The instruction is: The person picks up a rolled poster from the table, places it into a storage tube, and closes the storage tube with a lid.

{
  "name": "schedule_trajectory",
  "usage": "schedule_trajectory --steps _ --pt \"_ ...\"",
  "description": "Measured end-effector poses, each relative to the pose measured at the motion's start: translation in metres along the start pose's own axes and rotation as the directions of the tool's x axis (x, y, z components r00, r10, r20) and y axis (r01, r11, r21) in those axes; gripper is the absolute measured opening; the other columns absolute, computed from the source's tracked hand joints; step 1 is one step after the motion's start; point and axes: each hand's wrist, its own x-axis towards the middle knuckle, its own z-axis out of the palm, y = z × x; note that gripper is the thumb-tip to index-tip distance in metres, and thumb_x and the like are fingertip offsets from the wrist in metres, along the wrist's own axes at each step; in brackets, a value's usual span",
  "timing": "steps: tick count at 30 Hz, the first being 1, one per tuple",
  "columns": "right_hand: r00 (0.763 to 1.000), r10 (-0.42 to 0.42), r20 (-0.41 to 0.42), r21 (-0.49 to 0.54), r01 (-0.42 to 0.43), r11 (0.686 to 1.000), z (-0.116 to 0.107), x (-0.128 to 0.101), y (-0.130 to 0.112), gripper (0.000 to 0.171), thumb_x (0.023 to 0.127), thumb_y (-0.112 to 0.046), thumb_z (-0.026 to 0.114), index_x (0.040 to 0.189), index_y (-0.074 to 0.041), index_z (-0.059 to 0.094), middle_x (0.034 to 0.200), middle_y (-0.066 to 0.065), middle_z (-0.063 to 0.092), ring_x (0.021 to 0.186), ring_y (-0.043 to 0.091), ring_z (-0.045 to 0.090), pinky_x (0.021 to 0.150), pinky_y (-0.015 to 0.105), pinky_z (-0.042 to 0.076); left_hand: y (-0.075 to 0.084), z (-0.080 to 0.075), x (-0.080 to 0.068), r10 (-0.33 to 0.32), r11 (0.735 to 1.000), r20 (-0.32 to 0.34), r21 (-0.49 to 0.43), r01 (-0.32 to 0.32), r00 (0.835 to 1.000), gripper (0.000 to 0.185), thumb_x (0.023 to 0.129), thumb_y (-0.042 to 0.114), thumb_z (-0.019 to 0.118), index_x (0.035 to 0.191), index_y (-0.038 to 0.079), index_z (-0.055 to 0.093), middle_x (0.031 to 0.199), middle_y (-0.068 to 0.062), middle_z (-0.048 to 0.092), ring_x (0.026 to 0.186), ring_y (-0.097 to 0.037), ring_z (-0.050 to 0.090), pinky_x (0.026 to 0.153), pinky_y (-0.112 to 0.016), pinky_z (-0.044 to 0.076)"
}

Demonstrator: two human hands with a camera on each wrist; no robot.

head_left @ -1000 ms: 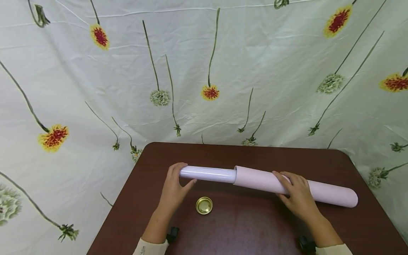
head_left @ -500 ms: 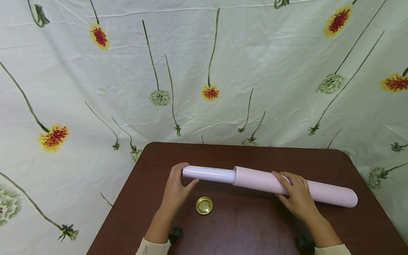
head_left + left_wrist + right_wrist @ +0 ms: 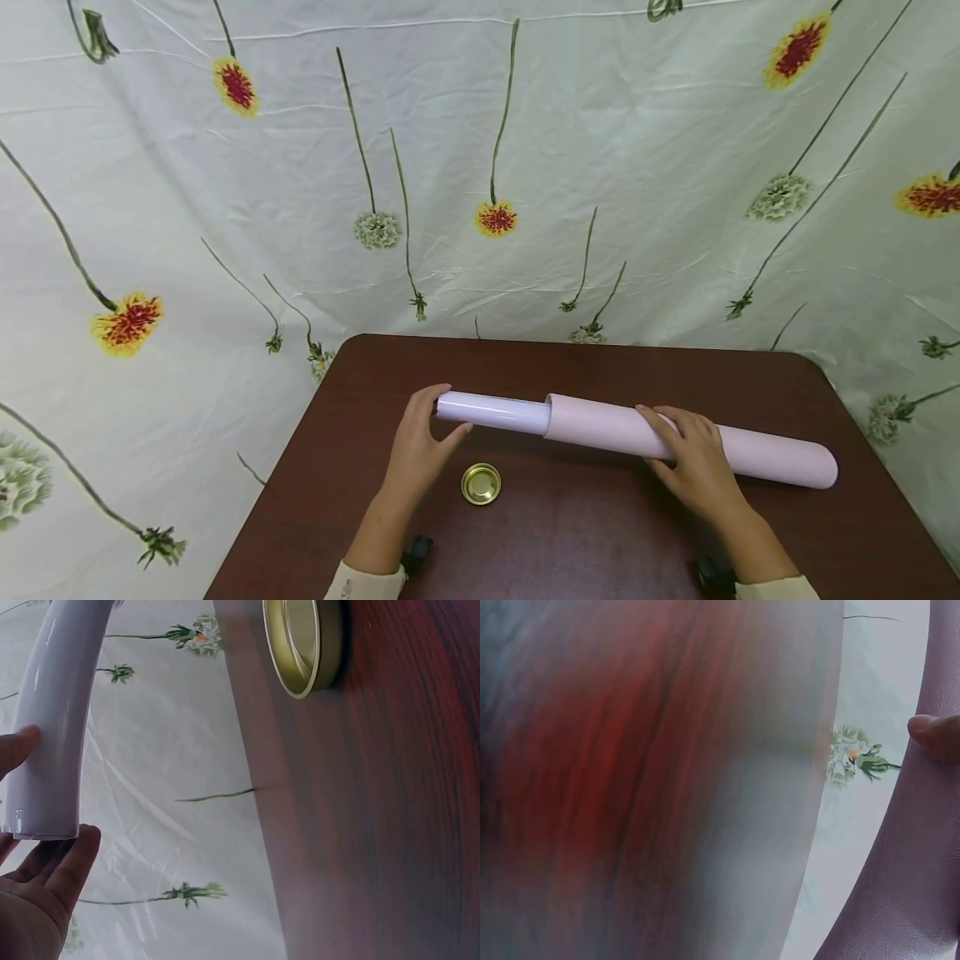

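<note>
Your left hand (image 3: 420, 446) cupped the glossy white roll's (image 3: 491, 411) end, fingers curled; right hand (image 3: 693, 462) gripped the pink tube (image 3: 750, 454), lying across the table (image 3: 600, 533). Best fed straight, tube pinned.

Bright, even light, soft shadows; right wrist view blurred, head view edges curved.
</note>
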Motion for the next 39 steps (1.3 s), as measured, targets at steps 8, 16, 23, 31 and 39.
schedule_trajectory --steps 8,16,23,31,39 --pt "1.000 0.007 -0.003 0.003 -0.007 1.000 0.002 0.000 -0.002 0.090 0.063 -0.009 0.093 0.144 -0.021 0.055 0.126 0.014 0.059 0.115 0.039 0.054 0.099 0.059 0.032 0.003 0.002 -0.002 -0.015 1.000 0.011 0.001 0.015 1.000 0.068 0.077 0.019 0.089 0.136 0.010 0.057 0.133 -0.012 0.060 0.124 -0.029 0.059 0.105 -0.048 0.049" --pt "1.000 0.002 -0.016 0.004 -0.002 1.000 0.003 0.000 -0.003 0.090 0.061 -0.009 0.093 0.143 -0.021 0.056 0.125 0.015 0.059 0.113 0.039 0.054 0.098 0.059 0.033 0.004 0.005 -0.004 -0.039 0.999 0.025 -0.023 0.040 0.999 0.070 0.077 0.020 0.089 0.138 0.012 0.055 0.133 -0.011 0.061 0.118 -0.027 0.061 0.100 -0.046 0.051" --pt "1.000 0.005 -0.014 0.004 -0.005 1.000 0.005 0.000 -0.005 0.091 0.061 -0.008 0.093 0.144 -0.021 0.056 0.126 0.014 0.059 0.115 0.039 0.054 0.099 0.059 0.032 0.003 0.007 -0.007 -0.080 0.996 0.046 -0.033 0.082 0.996 0.071 0.080 0.022 0.087 0.141 0.015 0.052 0.133 -0.007 0.062 0.113 -0.023 0.063 0.092 -0.044 0.054" --pt "1.000 0.004 -0.015 -0.002 -0.004 1.000 0.005 -0.001 -0.005 0.092 0.061 -0.008 0.093 0.144 -0.022 0.055 0.126 0.014 0.059 0.115 0.039 0.054 0.099 0.059 0.032 0.005 0.009 -0.008 -0.105 0.994 0.063 -0.033 0.107 0.993 0.069 0.082 0.025 0.086 0.141 0.015 0.052 0.129 -0.007 0.064 0.104 -0.021 0.063 0.087 -0.043 0.054" --pt "1.000 -0.009 -0.023 0.000 0.009 1.000 0.007 -0.001 -0.006 0.093 0.061 -0.009 0.094 0.144 -0.022 0.056 0.125 0.014 0.059 0.114 0.039 0.054 0.099 0.058 0.033 0.007 0.012 -0.009 -0.090 0.995 0.060 -0.037 0.093 0.994 0.066 0.082 0.024 0.086 0.140 0.014 0.054 0.127 -0.006 0.065 0.101 -0.020 0.062 0.085 -0.043 0.055"
